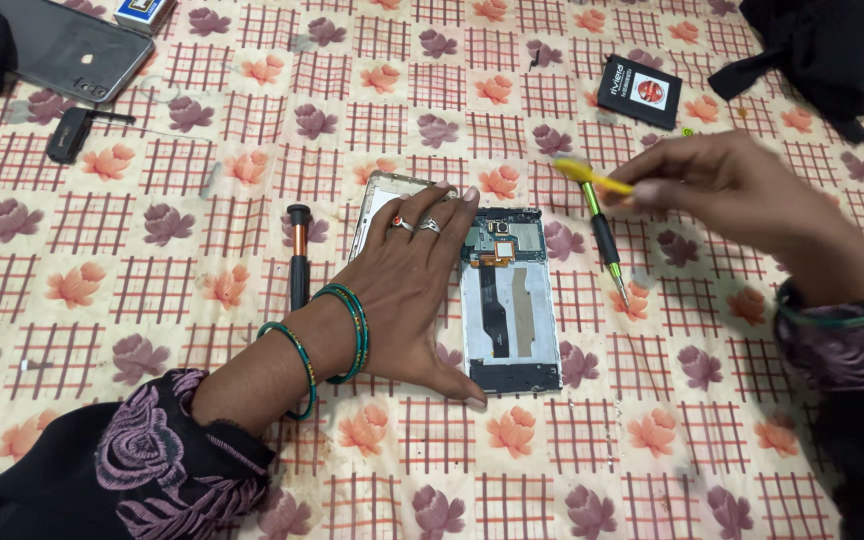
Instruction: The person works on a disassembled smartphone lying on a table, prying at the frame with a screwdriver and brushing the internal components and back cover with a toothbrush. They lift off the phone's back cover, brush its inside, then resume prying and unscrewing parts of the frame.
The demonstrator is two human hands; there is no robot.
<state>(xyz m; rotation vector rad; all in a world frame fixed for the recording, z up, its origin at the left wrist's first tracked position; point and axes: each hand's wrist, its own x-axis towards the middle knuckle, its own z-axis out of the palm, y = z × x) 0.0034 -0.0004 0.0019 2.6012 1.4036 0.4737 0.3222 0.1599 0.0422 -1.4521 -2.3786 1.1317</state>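
From the head camera, the left hand (414, 290) lay flat and spread, palm down, on the left edge of an opened phone (507, 300), fingers released and gripping nothing, simply pressing the phone against the flowered checked cloth (652, 470). Rings showed on two fingers and green bangles (337, 325) sat at the wrist. The phone lay near the middle of the cloth with its back off, a circuit board at the top end and a dark ribbon cable running down its length. A pale, detached cover (377, 205) peeked out from under the left fingers.

The right hand (727, 185) hovered over the cloth to the right of the phone, fingers pinched on a yellow tool (592, 178) (blurred, so its exact kind could not be told). Just below it a screwdriver with a black and green handle (607, 245) lay on the cloth, tip pointing toward the wearer.

Left of the left wrist lay another screwdriver with a copper band (298, 255). Farther off were a small black box (640, 92), a second, grey phone (77, 45) at the top left, and a small black tool (72, 132).
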